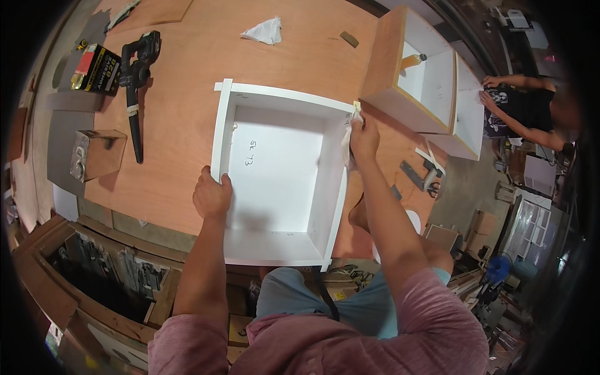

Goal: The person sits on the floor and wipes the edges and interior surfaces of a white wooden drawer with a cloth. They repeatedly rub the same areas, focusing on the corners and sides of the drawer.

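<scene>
A white open-topped cabinet box (269,249) lies in front of me on the wooden worktable (300,51), with handwritten marks inside it. White edging strips (220,129) run along its rim, and their ends stick out past the top-left and bottom-right corners. My left hand (212,193) grips the left wall, thumb over the rim and fingers outside. At the upper right corner, my right hand (365,140) holds a crumpled white cloth (346,147) against the right rim; its fingertips are partly hidden. A small yellowish piece (357,105) shows just above that hand.
A black handheld blower (132,89), an adhesive tin (96,72) and a metal can (101,152) stand at left. Another cloth (265,32) lies at the back. Right are a larger cabinet (389,61) holding a bottle (412,61), scissors (434,189) and another person's hands (488,99).
</scene>
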Tool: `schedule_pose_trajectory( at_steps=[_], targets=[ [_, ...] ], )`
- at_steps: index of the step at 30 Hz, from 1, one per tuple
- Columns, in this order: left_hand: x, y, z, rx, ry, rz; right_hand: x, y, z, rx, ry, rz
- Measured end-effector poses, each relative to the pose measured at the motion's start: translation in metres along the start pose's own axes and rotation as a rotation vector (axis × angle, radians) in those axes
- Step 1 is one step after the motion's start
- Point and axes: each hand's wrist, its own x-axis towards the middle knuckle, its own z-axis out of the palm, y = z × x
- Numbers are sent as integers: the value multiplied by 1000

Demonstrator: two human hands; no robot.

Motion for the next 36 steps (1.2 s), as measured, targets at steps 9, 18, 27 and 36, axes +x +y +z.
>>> schedule_pose_trajectory(
  at_steps=[9,18,27,36],
  targets=[
    [0,4,-2,-4,-27,-19,67,-8,2,22,48,199],
    [-4,1,4,15,-10,24,39,-3,3,-120,28,-53],
    [2,0,1,2,14,-10,-5,12,5,-71,-46,94],
    [2,-2,-1,-17,4,6,62,-17,-3,-47,78,233]
  ],
)
